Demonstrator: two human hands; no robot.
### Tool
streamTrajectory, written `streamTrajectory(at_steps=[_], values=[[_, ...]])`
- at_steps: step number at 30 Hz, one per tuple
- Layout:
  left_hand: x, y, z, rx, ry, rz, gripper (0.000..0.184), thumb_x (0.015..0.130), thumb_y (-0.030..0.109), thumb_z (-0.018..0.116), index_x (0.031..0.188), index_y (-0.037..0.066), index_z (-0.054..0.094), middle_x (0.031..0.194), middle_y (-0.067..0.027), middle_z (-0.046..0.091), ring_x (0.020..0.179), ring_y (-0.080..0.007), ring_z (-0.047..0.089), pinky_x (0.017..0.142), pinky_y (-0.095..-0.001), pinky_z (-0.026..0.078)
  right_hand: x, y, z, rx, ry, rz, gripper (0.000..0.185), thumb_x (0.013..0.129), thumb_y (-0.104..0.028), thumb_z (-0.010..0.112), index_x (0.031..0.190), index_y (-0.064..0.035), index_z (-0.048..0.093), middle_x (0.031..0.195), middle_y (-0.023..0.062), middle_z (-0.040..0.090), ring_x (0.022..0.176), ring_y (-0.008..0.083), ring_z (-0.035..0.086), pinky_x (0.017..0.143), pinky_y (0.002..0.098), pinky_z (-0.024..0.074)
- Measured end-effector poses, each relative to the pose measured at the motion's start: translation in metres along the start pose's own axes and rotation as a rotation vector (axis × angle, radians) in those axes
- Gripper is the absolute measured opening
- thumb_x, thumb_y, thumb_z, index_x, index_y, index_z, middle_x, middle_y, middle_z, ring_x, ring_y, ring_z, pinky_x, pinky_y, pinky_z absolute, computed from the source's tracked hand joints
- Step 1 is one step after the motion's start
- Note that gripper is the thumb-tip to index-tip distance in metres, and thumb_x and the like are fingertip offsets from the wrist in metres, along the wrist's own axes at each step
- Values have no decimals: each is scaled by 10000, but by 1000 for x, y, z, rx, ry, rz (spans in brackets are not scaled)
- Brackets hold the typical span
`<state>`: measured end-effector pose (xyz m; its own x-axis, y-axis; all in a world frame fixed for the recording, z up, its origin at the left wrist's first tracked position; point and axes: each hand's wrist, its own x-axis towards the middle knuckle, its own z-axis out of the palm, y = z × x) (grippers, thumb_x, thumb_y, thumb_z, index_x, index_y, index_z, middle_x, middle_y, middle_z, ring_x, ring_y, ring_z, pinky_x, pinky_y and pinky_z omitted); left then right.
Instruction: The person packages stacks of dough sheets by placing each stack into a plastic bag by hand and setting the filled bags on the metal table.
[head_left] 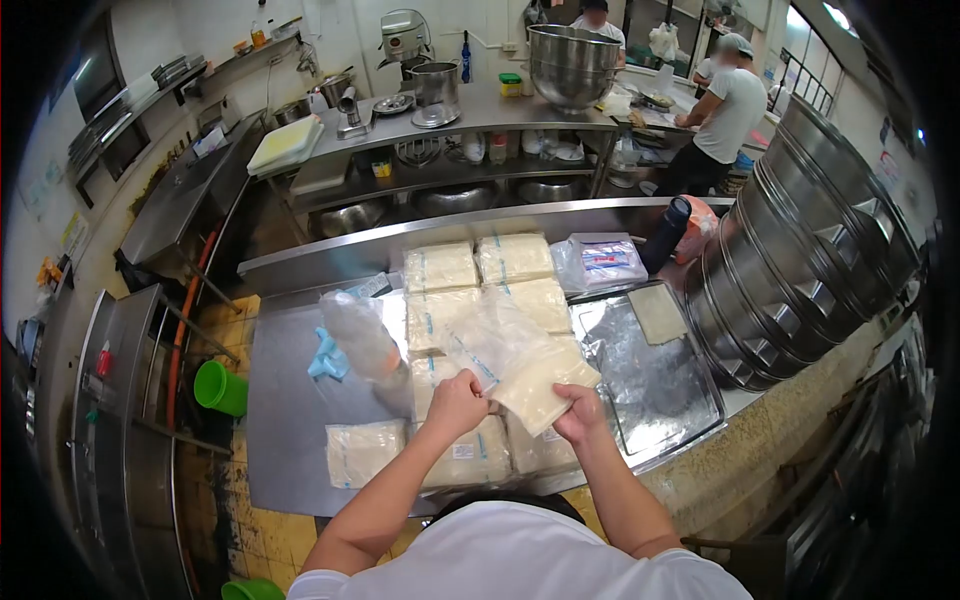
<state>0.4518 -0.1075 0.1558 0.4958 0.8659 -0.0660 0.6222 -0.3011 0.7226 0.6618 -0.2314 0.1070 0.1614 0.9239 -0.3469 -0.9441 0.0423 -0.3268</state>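
Observation:
A stack of pale, flat dough sheets (pixel 540 385) is partly inside a clear plastic bag (pixel 490 335) with blue print. My right hand (pixel 580 412) grips the stack's right corner, thumb on top. At the bag's lower left edge, my left hand (pixel 457 403) is closed with the plastic pinched in its fingers. Beneath and around both hands lie several bagged packs of the same sheets in rows, such as a pack at the back (pixel 440 268). One more bagged pack (pixel 366 454) lies apart at the front left.
Left of the packs are a clear plastic bag roll (pixel 358 335) and a blue crumpled cloth (pixel 328 355). A metal tray (pixel 650 400) holds one pale sheet piece (pixel 658 314). Tall stacked steamers (pixel 790 250) stand at right, beside a dark bottle (pixel 668 235). Co-workers (pixel 730 110) stand behind.

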Motion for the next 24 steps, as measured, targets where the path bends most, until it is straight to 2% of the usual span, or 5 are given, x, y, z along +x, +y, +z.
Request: streamTrajectory(at_steps=[5, 8, 17, 20, 24], values=[[3, -3, -13, -40, 92, 49, 199, 789, 181, 771, 800, 37, 635, 730, -182, 697, 736, -382, 694, 692, -461, 554, 1, 12, 10, -77, 99, -11, 610, 883, 61, 528, 1465, 89, 347, 1454, 274, 471, 1354, 426, 484, 1180, 557, 377], [2, -10, -10, -21, 65, 104, 181, 791, 161, 762, 796, 38, 628, 738, -187, 697, 742, -384, 693, 682, -455, 553, 9, 16, 5, 44, 101, -70, 605, 880, 72, 521, 1458, 103, 345, 1440, 286, 475, 1343, 441, 486, 1179, 560, 378], [10, -8, -18, 29, 122, 149, 130, 804, 120, 722, 824, 43, 619, 749, -196, 688, 728, -400, 687, 692, -465, 551, 35, 21, -8, -170, 185, 1, 551, 866, 99, 514, 1397, 154, 381, 1377, 283, 511, 1295, 445, 518, 1142, 568, 416], [1, -12, -6, 84, 117, 232, 109, 802, 95, 700, 835, 46, 609, 740, -193, 683, 731, -405, 687, 698, -476, 551, 43, 23, 2, 25, 210, -41, 552, 848, 115, 523, 1385, 151, 399, 1341, 283, 529, 1256, 459, 539, 1115, 575, 439], [4, -12, -5, 52, 149, 212, 104, 803, 78, 683, 837, 51, 589, 735, -186, 678, 730, -409, 684, 695, -490, 545, 57, 34, -10, -160, 238, -133, 536, 848, 109, 534, 1371, 145, 425, 1320, 281, 544, 1229, 455, 555, 1094, 583, 453]])
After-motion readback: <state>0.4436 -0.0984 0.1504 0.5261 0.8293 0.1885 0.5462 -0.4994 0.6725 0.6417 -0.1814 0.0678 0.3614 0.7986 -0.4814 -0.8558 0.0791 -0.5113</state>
